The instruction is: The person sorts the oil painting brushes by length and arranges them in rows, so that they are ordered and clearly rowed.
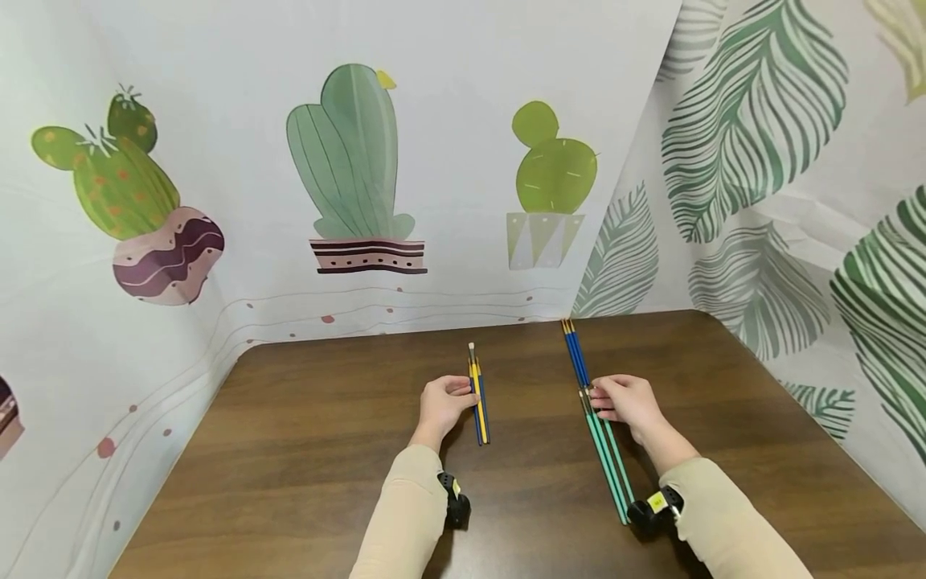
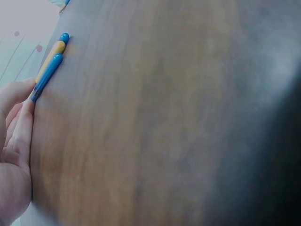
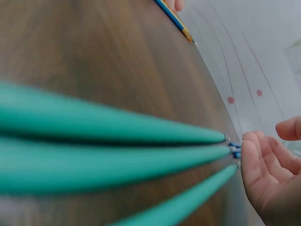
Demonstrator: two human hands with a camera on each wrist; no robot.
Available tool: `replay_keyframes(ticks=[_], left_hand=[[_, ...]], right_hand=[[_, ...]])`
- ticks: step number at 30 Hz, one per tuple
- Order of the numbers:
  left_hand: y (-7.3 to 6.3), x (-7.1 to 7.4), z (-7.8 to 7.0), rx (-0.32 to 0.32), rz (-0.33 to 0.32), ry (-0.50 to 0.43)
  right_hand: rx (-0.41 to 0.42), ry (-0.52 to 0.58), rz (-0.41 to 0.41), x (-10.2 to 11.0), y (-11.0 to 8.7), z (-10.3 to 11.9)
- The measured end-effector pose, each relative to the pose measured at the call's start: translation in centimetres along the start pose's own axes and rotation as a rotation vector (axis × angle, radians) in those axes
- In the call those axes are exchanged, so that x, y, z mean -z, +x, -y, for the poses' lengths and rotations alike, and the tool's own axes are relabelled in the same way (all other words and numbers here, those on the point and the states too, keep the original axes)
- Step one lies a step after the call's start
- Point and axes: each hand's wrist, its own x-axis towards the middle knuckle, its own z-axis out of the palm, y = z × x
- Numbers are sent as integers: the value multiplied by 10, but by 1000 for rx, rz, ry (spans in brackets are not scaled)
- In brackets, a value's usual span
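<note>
In the head view, my left hand [image 1: 443,406] holds the side of a small bundle, a yellow paintbrush [image 1: 477,386] between two blue paintbrushes [image 1: 486,418]. Thumb and fingertips meet at their handles, and the yellow brush's pale bristles stick out farthest. In the left wrist view, the rounded handle ends [image 2: 59,47] point away from the thumb. My right hand [image 1: 629,402] is at the bristle ends of three green paintbrushes [image 1: 604,458]. Two lie side by side; the third slants to their right. The right wrist view shows its thumb spread away from the loosely bent fingers [image 3: 254,160].
Beyond the green brushes, blue paintbrushes [image 1: 576,354] lie in line with them, reaching the far edge of the brown wooden table [image 1: 311,450]. A cloth printed with cacti and leaves [image 1: 463,177] hangs behind the table. Each sleeve carries a black wrist camera [image 1: 456,507].
</note>
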Motion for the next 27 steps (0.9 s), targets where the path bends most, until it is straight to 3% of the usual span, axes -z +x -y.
replay_keyframes(ticks=[6, 19, 27], left_hand=[[-2, 0, 1, -28, 4, -3], [0, 0, 0, -14, -6, -10], [1, 0, 1, -21, -6, -11]], right_hand=[[-1, 18, 20, -11, 6, 2], [-1, 5, 33, -42, 18, 14], [45, 17, 80, -58, 20, 20]])
